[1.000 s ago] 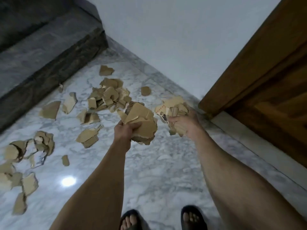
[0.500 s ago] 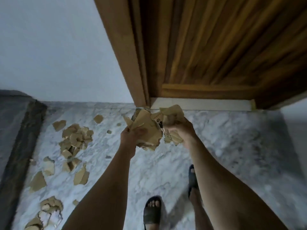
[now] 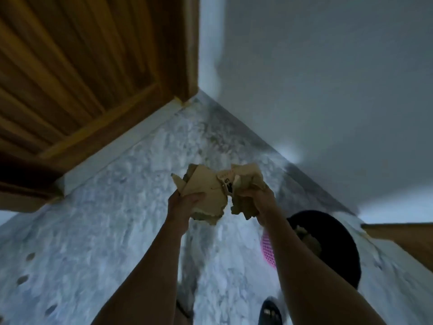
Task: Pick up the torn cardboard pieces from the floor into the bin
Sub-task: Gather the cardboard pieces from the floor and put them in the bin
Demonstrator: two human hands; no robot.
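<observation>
Carrying step: left hand (image 3: pixel 185 205) and right hand (image 3: pixel 255 198) each clutch cardboard pieces (image 3: pixel 206 191); next, move over the bin (image 3: pixel 332 245) and release.

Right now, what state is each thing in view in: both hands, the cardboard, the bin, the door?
Left hand: grip closed on a bundle of torn cardboard pieces, held above the floor.
Right hand: grip closed on a second cardboard bundle.
Bin: open-topped, dark inside with a pink mesh wall, some cardboard already in it, partly hidden by the right forearm.
Wooden door: looks shut, though blur leaves this uncertain.
</observation>
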